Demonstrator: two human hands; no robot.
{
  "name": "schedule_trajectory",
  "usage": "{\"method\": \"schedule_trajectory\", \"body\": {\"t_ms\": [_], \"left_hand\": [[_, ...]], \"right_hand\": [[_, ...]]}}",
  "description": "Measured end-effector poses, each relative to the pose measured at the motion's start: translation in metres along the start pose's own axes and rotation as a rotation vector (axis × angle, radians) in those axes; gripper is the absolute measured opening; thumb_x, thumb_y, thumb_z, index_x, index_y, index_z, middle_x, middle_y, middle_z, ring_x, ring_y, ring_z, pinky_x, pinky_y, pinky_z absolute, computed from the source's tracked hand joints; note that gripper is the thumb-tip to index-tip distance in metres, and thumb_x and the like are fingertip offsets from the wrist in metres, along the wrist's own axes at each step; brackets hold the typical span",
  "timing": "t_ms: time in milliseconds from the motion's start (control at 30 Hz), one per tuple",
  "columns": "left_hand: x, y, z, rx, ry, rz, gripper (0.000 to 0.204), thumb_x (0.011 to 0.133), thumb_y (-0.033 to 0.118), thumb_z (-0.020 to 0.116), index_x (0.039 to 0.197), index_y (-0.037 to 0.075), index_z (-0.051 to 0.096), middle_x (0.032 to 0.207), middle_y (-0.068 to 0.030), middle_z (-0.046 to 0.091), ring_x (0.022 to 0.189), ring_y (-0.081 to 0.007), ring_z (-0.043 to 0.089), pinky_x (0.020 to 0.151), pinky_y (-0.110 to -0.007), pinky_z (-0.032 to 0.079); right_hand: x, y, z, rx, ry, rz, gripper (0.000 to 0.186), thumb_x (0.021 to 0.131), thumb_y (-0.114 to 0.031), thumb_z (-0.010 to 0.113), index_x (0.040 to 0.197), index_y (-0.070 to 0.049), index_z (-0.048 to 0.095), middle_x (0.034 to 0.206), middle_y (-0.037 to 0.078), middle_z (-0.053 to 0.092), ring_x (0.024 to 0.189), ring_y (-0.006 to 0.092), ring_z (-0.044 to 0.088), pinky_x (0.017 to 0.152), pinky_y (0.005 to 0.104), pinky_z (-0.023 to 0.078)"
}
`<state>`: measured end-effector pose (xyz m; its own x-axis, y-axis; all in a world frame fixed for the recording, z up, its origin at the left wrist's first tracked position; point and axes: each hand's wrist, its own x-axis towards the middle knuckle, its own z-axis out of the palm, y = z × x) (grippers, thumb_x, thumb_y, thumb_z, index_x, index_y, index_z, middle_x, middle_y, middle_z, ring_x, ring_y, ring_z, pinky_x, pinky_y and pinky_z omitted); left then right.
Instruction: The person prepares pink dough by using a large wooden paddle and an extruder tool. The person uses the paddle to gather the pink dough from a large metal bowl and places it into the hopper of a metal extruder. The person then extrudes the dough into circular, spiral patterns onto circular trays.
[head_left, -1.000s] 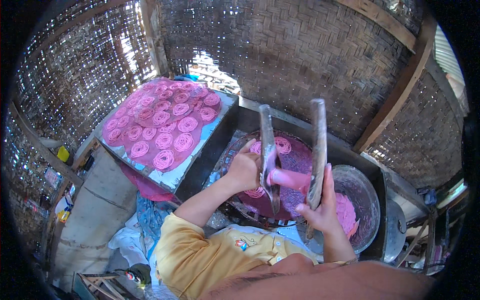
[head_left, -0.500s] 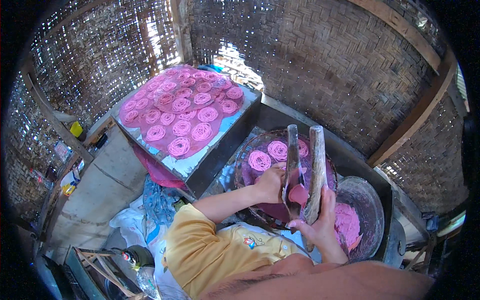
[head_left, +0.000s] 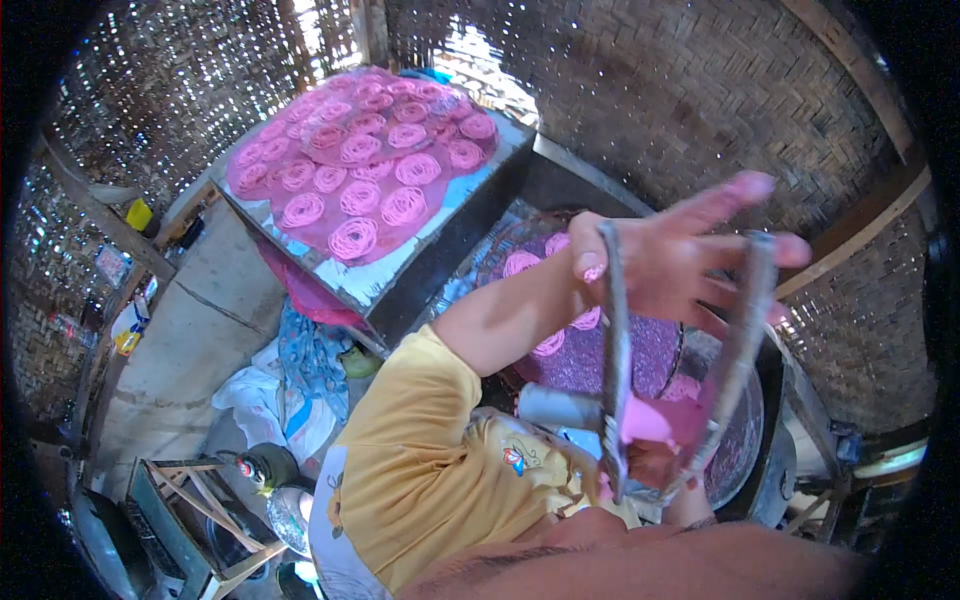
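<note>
A two-handled wooden press [head_left: 613, 350] stands tilted in front of me, its handles spread apart. A grey cylinder [head_left: 560, 408] juts from its left side, and a pink-coated part [head_left: 650, 420] shows between the handles. My left hand [head_left: 670, 265] is open, fingers spread and slightly blurred, beside the upper ends of the handles; a pink smear marks the thumb. Low down by the press, my right hand [head_left: 690, 500] grips its lower part, with the fingers partly hidden. Beneath lies a round tray [head_left: 645, 350] with several pink strand nests [head_left: 522, 263].
A basin [head_left: 752, 440] with pink dough [head_left: 683, 388] stands at the right. On a raised box at left, pink sheets [head_left: 380, 205] carry many strand nests. Cloths [head_left: 310, 360] and a wooden stand [head_left: 190, 500] are at lower left. Woven walls [head_left: 640, 80] enclose the corner.
My left hand has risen from the tray to the right and spread its fingers. The press handles have moved right and parted wider. My right hand has dropped lower.
</note>
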<state>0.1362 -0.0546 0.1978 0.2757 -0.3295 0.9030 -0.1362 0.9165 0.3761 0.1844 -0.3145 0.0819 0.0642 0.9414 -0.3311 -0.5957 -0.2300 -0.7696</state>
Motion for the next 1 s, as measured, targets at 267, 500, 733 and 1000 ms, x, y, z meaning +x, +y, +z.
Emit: {"method": "schedule_trajectory", "body": {"t_ms": [267,500,733,1000], "left_hand": [[-0.003,-0.014,-0.026,0.092,0.338,0.030,0.092,0.051,-0.009,0.057,0.134,0.012,0.023,0.121,-0.0128,0.042,0.117,-0.0270,0.039,0.097,-0.041,0.032],[-0.095,-0.027,-0.102,-0.124,0.737,0.115,0.032,0.075,0.011,0.055,0.107,0.009,0.054,0.110,-0.0129,0.053,0.107,-0.0305,0.048,0.089,-0.044,0.038],[-0.113,-0.022,-0.108,-0.100,0.793,0.151,0.044,0.083,0.053,0.042,0.074,0.013,0.058,0.083,-0.0091,0.054,0.086,-0.0299,0.052,0.077,-0.043,0.044],[-0.082,-0.017,-0.079,0.053,0.648,0.246,0.046,0.082,0.058,0.037,0.072,0.018,0.059,0.084,-0.0056,0.055,0.082,-0.0275,0.051,0.070,-0.041,0.045]], "right_hand": [[-0.045,-0.021,0.016,0.138,-0.038,-0.038,0.104,0.057,-0.059,0.064,0.134,-0.004,0.021,0.113,0.021,0.047,0.101,0.0300,0.048,0.084,0.0395,0.039],[-0.013,-0.021,-0.004,-0.156,0.137,-0.038,0.092,0.066,-0.059,0.054,0.133,-0.004,0.023,0.113,0.023,0.047,0.098,0.0322,0.050,0.082,0.0436,0.040],[-0.015,0.010,-0.058,-0.219,0.263,0.021,0.078,0.063,-0.041,0.066,0.124,-0.002,0.036,0.106,0.015,0.051,0.095,0.0332,0.053,0.081,0.0462,0.042],[-0.031,-0.053,0.015,-0.471,0.376,0.028,0.076,0.051,-0.039,0.070,0.111,0.003,0.048,0.094,0.008,0.057,0.078,0.0176,0.055,0.067,0.0273,0.043]]}}
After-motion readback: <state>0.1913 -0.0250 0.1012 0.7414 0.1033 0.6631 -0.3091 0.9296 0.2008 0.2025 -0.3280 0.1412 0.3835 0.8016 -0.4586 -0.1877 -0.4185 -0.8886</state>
